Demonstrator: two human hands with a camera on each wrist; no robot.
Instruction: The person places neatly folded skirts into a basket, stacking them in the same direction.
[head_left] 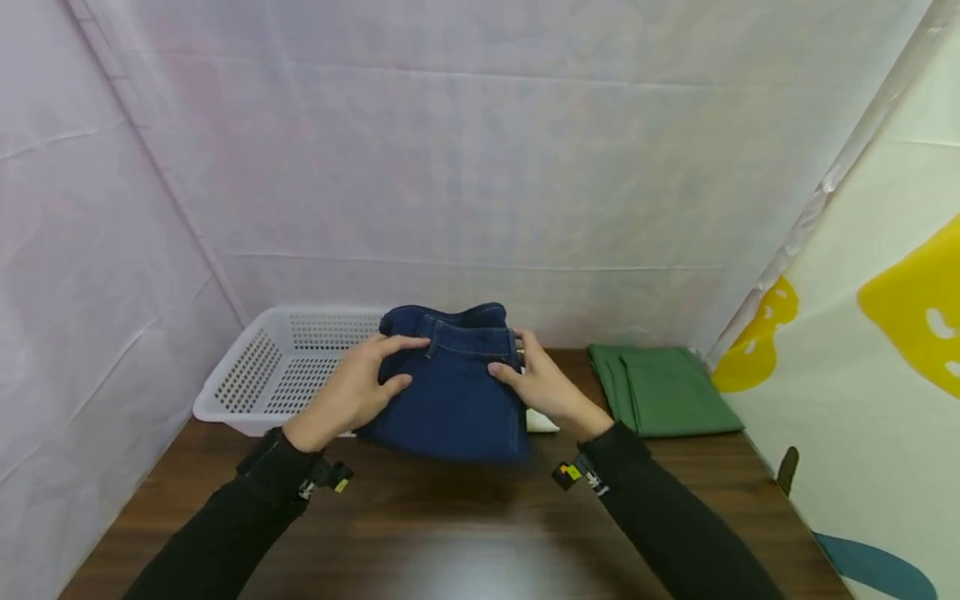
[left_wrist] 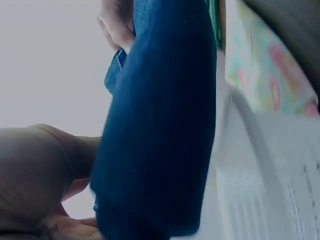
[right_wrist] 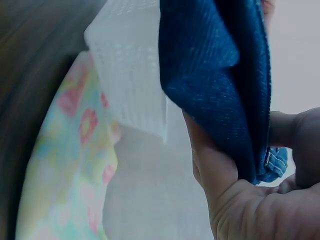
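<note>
Above the brown wooden surface (head_left: 420, 533), the right hand (head_left: 546, 385) and, seemingly, the part-hidden left hand (head_left: 348, 383) grip opposite sides of a folded dark-blue denim garment (head_left: 459, 404); behind, far left, stands a white perforated plastic basket (head_left: 225, 408).

Dark-blue denim garment (head_left: 453, 408) | folded — waistband (head_left: 474, 339) uppermost | held aloft between left grip (head_left: 351, 387) and right grip (head_left: 546, 385)

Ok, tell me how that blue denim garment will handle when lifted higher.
The denim garment will likely bend: its top edge waves. It may feel heavy for its size, being layered, and probably won't slip easily, given its textured weave.
</note>
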